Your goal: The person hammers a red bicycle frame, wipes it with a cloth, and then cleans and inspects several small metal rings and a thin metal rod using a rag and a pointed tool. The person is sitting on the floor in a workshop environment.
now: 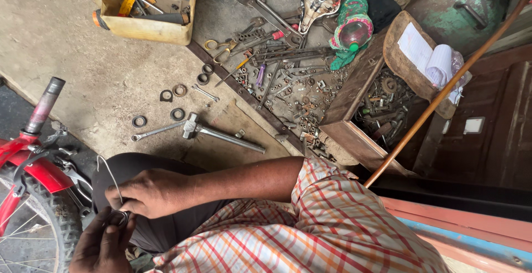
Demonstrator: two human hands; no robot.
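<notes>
Head view, looking down: a person in a plaid shirt [310,234] is being seen from above, crouched on a concrete floor [83,57].

The right hand [152,192] is being held low in the frame, its fingers [119,201] pinched shut on a thin wire [108,173] that is curving up and over the hand. The left hand [102,245] is being held just below it, fingers curled closed around a small metal ring [121,217] where the wire's lower end is meeting it; the exact grip is being hidden by the fingers. Both hands are touching at that spot, over a dark knee.

At the left edge, a red bicycle [27,167] is being shown in part: fork, brake parts and a spoked tyre.

On the floor beyond the hands, a hammer [221,133] and a spanner [158,130] are lying side by side, with loose rings [177,98] scattered near them. Further back, a cardboard box [147,7] is holding tools. To its right, a heap of spanners, nuts and bolts [288,79] is being spread over the floor, beside a wooden box [360,106] full of rusty parts. A long cane [443,84] is leaning across that box.
</notes>
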